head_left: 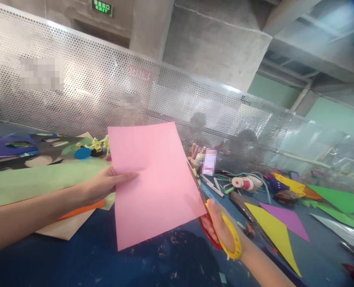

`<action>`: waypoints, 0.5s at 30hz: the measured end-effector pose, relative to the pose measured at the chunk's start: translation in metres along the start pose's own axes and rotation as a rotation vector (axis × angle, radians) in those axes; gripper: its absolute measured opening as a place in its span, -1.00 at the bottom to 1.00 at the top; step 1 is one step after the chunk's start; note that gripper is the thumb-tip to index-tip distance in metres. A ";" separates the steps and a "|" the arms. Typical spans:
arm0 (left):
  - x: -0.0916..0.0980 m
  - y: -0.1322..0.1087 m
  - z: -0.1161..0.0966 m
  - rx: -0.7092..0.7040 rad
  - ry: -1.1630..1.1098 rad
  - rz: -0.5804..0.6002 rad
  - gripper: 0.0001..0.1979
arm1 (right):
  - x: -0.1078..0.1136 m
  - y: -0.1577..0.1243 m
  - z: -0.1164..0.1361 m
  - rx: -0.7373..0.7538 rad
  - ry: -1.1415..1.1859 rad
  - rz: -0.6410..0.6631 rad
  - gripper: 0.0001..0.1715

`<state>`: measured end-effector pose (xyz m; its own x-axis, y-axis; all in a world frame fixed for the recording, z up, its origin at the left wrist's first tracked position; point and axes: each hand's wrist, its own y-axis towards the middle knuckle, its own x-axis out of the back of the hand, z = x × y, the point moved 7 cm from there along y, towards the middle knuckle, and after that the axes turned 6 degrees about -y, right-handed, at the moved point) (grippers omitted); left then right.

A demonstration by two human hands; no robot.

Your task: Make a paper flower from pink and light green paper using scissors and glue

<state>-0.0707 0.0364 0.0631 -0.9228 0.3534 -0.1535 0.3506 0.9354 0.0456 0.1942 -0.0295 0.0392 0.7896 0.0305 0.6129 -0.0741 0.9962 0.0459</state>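
My left hand [105, 184] pinches the left edge of a pink sheet of paper [154, 179] and holds it up above the blue table [105, 255]. My right hand [220, 227] is closed in the red and yellow handles of a pair of scissors [221, 233]. The scissor blades run up along the sheet's right edge, partly hidden behind the paper.
Sheets of green, orange and tan paper [39, 181] lie at the left. Yellow [272, 231], purple [286, 217] and green offcuts lie at the right. A tape roll [242, 183], pens and scraps sit by a perforated metal screen [105, 91] at the back.
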 end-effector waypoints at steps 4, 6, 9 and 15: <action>0.001 0.001 0.002 -0.002 -0.006 -0.003 -0.58 | 0.000 -0.001 0.002 -0.057 0.031 -0.046 -0.30; 0.002 0.003 0.005 -0.005 -0.005 -0.007 -0.59 | -0.001 -0.001 -0.001 -0.084 0.030 -0.051 -0.29; 0.005 0.004 0.009 -0.009 0.004 -0.021 -0.58 | -0.004 0.001 -0.006 -0.099 0.014 -0.033 -0.28; 0.004 0.005 0.009 -0.006 -0.005 0.001 -0.62 | -0.008 0.003 -0.006 -0.006 0.094 0.061 -0.31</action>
<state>-0.0713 0.0422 0.0537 -0.9218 0.3538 -0.1582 0.3501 0.9353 0.0519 0.1915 -0.0264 0.0295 0.8373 0.0981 0.5379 -0.1200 0.9928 0.0056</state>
